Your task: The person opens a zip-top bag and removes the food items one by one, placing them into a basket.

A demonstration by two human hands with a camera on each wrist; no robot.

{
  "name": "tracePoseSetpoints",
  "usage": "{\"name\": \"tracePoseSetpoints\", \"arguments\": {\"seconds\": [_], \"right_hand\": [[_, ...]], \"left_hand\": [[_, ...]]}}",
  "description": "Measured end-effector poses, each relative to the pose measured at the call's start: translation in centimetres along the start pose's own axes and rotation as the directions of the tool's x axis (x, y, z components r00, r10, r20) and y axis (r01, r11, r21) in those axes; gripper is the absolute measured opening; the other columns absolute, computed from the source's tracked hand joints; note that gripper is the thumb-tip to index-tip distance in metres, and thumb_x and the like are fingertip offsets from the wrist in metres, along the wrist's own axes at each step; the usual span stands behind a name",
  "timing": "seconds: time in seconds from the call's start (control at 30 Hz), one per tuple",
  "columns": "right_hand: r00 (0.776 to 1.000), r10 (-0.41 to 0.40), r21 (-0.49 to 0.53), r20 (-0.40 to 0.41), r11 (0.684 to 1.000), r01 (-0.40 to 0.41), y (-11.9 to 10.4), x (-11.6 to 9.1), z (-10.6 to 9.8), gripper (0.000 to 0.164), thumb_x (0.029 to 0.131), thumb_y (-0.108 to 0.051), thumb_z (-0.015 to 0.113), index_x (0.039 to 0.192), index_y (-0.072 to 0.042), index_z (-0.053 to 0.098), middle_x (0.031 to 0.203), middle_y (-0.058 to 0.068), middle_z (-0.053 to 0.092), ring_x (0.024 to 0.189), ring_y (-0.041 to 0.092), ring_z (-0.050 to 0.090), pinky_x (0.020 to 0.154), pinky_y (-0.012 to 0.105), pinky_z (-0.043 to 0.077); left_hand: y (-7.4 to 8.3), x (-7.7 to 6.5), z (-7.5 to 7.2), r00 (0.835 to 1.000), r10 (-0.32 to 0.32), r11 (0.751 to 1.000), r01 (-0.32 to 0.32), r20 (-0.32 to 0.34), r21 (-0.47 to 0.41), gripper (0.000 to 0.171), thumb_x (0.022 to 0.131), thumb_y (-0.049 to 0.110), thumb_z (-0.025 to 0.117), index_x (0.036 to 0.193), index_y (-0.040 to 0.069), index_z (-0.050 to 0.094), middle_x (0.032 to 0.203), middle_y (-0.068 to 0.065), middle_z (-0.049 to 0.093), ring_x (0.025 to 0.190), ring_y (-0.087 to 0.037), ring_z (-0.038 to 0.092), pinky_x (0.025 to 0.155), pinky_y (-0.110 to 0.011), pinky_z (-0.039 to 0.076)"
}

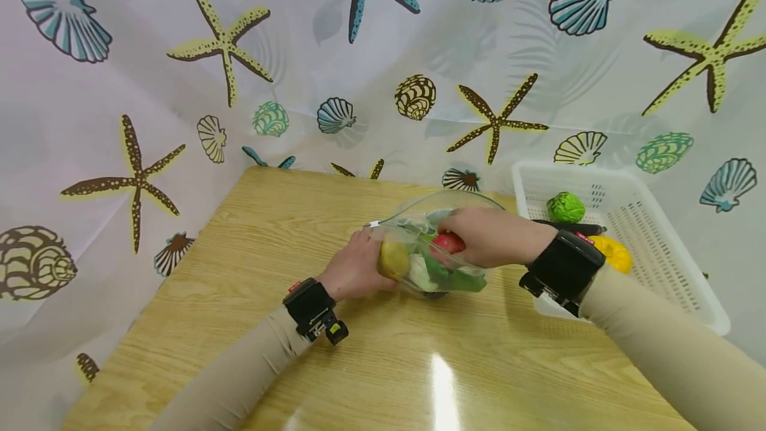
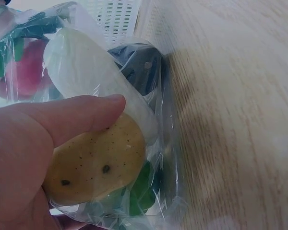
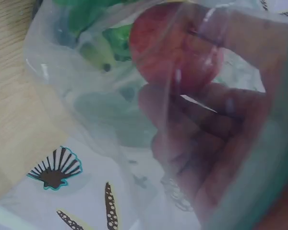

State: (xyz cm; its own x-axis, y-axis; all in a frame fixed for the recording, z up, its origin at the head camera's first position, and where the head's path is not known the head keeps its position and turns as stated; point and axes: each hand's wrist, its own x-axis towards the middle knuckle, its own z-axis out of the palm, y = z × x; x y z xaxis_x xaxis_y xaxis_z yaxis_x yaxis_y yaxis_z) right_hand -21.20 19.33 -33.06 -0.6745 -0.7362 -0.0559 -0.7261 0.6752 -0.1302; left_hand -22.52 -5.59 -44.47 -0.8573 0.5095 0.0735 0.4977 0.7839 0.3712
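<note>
The left hand (image 1: 357, 263) grips the clear bag (image 2: 172, 139) around a potato (image 2: 98, 165); inside, the right hand (image 1: 479, 235) pinches a red fruit (image 3: 173, 45) (possibly an apple). Packing seems underway; the next move calls for release.

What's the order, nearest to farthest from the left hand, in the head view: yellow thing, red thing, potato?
1. Potato: beside the left hand, in the clear bag.
2. Red thing: further right, in the right hand.
3. Yellow thing: farthest right, in the white basket.
</note>
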Motion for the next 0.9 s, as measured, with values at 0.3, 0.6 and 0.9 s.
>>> {"name": "tracePoseSetpoints", "arguments": {"seconds": [0.3,0.6,0.9], "right_hand": [[0.977,0.046,0.06,-0.209,0.998,-0.034,-1.0,-4.0,-4.5,0.04,0.082,-0.036,0.071,0.113,-0.013,0.06,0.089,-0.006,0.06,0.073,0.008,0.051,0.059,0.028,0.049],[0.926,0.177,0.109,-0.333,0.983,-0.148,2.3,-9.8,-6.3,0.039,0.078,-0.033,0.078,0.109,-0.021,0.06,0.08,-0.012,0.06,0.069,0.004,0.05,0.056,0.029,0.048],[0.875,0.44,0.17,-0.204,0.896,-0.411,8.1,-13.2,-4.3,0.046,0.084,-0.039,0.071,0.12,-0.012,0.059,0.089,0.003,0.063,0.078,0.017,0.052,0.062,0.038,0.049]], "left_hand": [[0.0,0.3,0.1,1.0,0.0,1.0,0.0,-0.004,-0.027,0.092,0.062,0.053,0.079,0.137,0.015,0.041,0.131,-0.006,0.044,0.117,-0.02,0.035,0.077,-0.04,0.051],[0.0,0.3,0.1,0.999,-0.035,0.999,0.035,0.025,-0.011,0.093,0.063,0.056,0.077,0.135,0.009,0.043,0.116,-0.006,0.049,0.102,-0.018,0.04,0.067,-0.036,0.049],[0.0,0.2,0.1,0.999,-0.031,0.999,0.032,0.032,-0.016,0.099,0.064,0.057,0.077,0.14,0.006,0.038,0.119,-0.008,0.046,0.102,-0.02,0.04,0.07,-0.038,0.05]]}}
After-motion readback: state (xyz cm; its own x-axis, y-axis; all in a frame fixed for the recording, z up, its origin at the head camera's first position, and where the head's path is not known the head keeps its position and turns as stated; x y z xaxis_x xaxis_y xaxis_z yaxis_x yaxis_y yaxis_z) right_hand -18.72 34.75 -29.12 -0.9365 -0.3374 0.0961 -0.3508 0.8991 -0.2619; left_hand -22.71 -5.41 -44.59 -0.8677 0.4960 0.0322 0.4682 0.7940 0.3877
